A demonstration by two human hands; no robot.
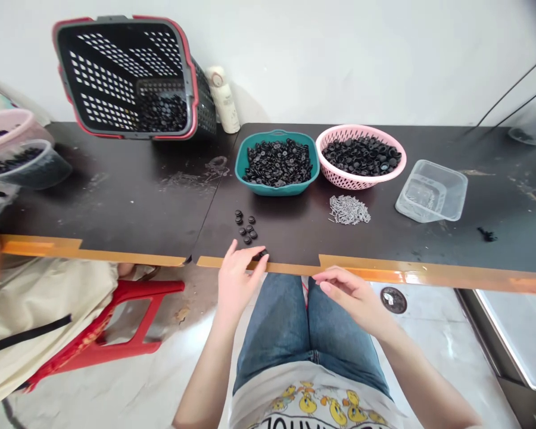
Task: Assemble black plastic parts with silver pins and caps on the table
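Note:
My left hand rests at the table's front edge, its fingertips pinching a small black round plastic part. Just beyond it, several similar black parts lie loose on the dark table. My right hand hovers over the edge with its fingertips drawn together, and anything tiny between them is hidden. Behind the loose parts stand a teal basin heaped with black discs and a pink perforated basket of black caps. A pile of small metal pins lies nearest my right hand.
A clear plastic tray stands to the right. A black perforated crate leans against the wall behind the table. At left, a seated person in a cream top sits on a red stool beside a pink container.

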